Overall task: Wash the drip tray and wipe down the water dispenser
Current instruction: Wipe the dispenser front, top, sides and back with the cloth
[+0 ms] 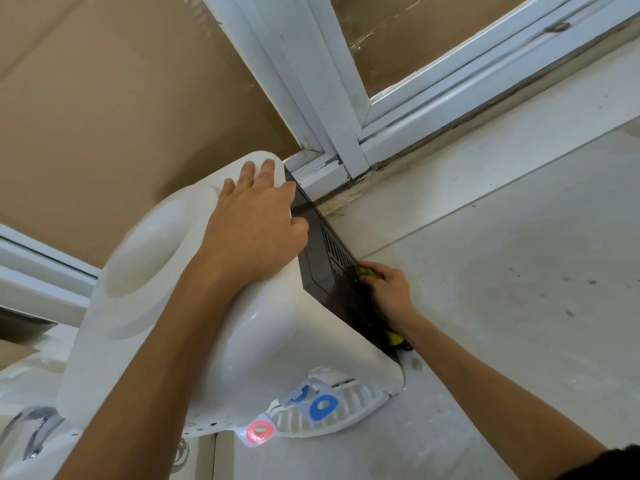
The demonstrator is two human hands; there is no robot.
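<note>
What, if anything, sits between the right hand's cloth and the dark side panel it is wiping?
Nothing visible. The right hand grips the yellow cloth directly against the dark side panel of the water dispenser, beside the vent slats. The left hand rests on the dispenser's white top, clear of the wiping area.

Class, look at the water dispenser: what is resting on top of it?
The left hand lies flat on the white top of the water dispenser, beside the round bottle recess. The surface beneath the palm is hidden.
</note>
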